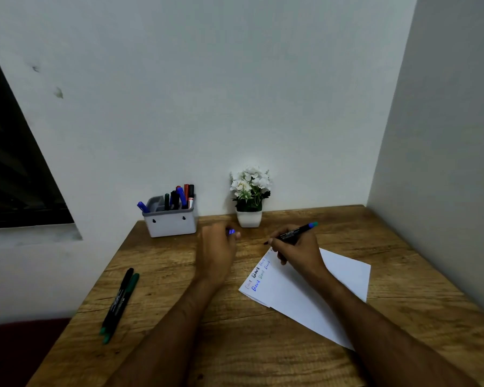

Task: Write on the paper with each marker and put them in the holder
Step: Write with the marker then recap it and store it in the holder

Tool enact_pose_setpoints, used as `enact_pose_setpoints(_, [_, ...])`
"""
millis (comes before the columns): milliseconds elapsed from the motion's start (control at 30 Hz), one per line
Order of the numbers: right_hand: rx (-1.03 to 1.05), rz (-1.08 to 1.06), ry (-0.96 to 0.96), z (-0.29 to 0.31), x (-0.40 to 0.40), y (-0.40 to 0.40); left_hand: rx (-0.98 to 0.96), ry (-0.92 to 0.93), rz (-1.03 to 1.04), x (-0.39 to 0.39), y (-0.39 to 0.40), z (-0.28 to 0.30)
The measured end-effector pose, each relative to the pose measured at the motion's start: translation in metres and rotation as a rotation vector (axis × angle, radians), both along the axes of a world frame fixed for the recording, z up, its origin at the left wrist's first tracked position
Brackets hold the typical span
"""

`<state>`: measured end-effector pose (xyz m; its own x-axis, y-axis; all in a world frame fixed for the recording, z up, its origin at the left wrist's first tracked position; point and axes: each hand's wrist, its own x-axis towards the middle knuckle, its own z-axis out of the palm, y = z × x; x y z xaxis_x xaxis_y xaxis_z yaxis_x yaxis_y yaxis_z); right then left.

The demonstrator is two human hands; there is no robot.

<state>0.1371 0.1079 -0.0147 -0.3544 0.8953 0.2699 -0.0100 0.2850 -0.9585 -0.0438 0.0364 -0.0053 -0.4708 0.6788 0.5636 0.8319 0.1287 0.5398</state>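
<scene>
Hands — right [294, 248] grips marker [298, 231], left [218, 247] its cap [232, 232].

Wooden table [291, 358]: bears grey marker holder [170, 223], white potted plant [249, 217], paper sheets [313, 291], two loose green-ended markers [119, 303].

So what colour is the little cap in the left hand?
Blue; the cap peeks out of the left hand, seen in the head view.

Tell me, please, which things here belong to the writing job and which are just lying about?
Job: marker in right hand; blue cap in left hand; paper; holder; two green markers.
Lying about: potted white flowers.
</scene>
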Motion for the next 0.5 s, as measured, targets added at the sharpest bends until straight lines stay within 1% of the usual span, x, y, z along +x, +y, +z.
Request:
enact_pose_setpoints(33, [0.021,0.003,-0.012,0.001,-0.002,-0.002,0.038,-0.131,0.021,0.004,-0.002,0.004])
enact_pose_setpoints(67, [0.048,0.009,-0.021,0.003,-0.003,-0.006,0.062,-0.324,0.044,0.006,-0.004,0.008])
enact_pose_setpoints(100, [0.075,0.022,-0.019,0.005,-0.004,-0.01,0.083,-0.592,0.055,0.007,-0.005,0.011])
enact_pose_setpoints(167, [0.129,0.064,0.005,0.008,-0.006,-0.018,0.163,-1.188,0.011,0.006,-0.008,0.015])
enact_pose_setpoints(200, [0.155,0.085,0.01,0.009,-0.007,-0.022,0.202,-1.402,-0.018,0.005,-0.011,0.016])
enact_pose_setpoints(233, [0.175,0.103,0.006,0.01,-0.009,-0.025,0.228,-1.539,-0.036,0.004,-0.014,0.016])
enact_pose_setpoints(267, [0.19,0.117,-0.002,0.011,-0.012,-0.029,0.251,-1.641,-0.061,0.004,-0.017,0.016])
enact_pose_setpoints(333, [0.213,0.14,-0.013,0.013,-0.016,-0.035,0.272,-1.756,-0.108,0.005,-0.025,0.016])
enact_pose_setpoints(500, [0.262,0.161,-0.018,0.013,-0.025,-0.045,0.223,-1.776,-0.104,0.007,-0.035,0.014])
